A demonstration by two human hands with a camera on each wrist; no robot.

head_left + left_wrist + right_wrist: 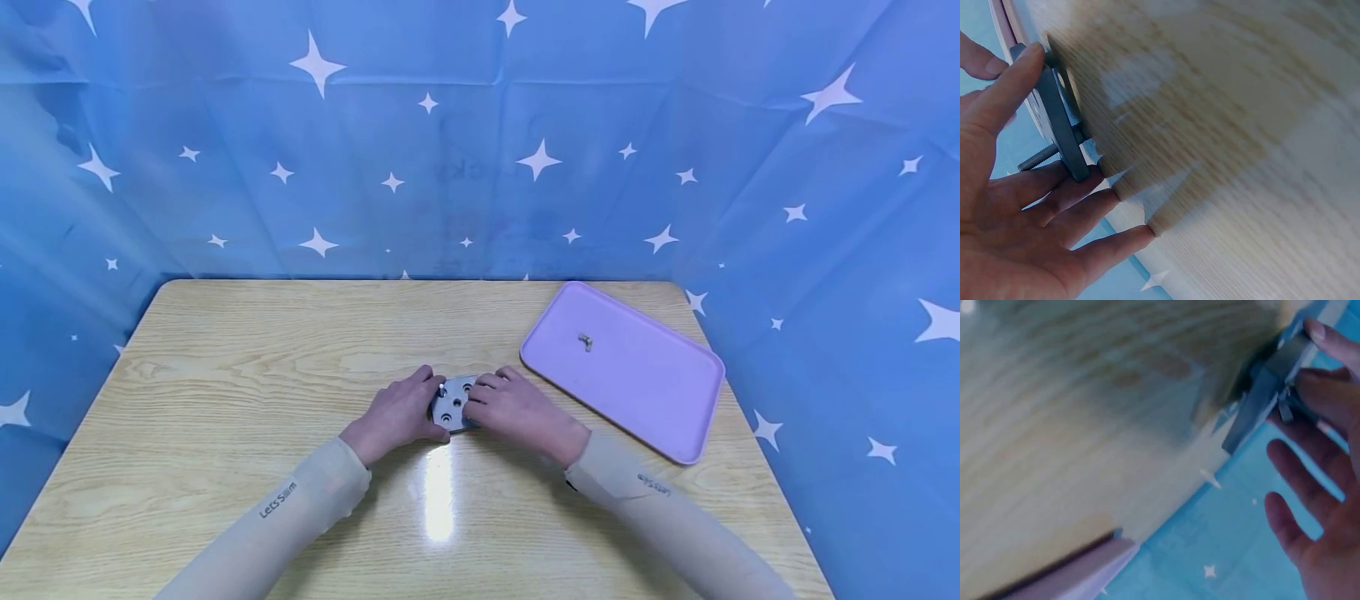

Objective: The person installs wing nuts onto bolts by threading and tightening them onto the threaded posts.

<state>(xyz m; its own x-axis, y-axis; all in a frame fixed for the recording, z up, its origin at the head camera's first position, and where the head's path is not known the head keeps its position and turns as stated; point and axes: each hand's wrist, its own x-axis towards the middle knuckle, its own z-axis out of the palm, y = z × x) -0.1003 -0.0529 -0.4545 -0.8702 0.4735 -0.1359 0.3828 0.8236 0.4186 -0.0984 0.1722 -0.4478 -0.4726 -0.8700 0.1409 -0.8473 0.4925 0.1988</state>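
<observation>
A small grey metal plate [456, 402] with several holes is between the two hands, above the wooden table. My left hand [401, 411] grips its left end, with the thumb at the near edge and fingers at the far edge. A threaded bolt [1038, 157] stands through the plate near the left fingers, its dark head on the underside. My right hand [517, 410] curls over the right part of the plate. In the right wrist view, its thumb and forefinger close in beside a small bolt [1285, 410]; the fingers partly hide the contact.
A purple tray [645, 392] lies at an angle on the right of the wooden table [247, 358]. Small brass-coloured pieces [586, 342] sit in it, too small to make out. Behind the table hangs a blue curtain [420, 192] with white stars.
</observation>
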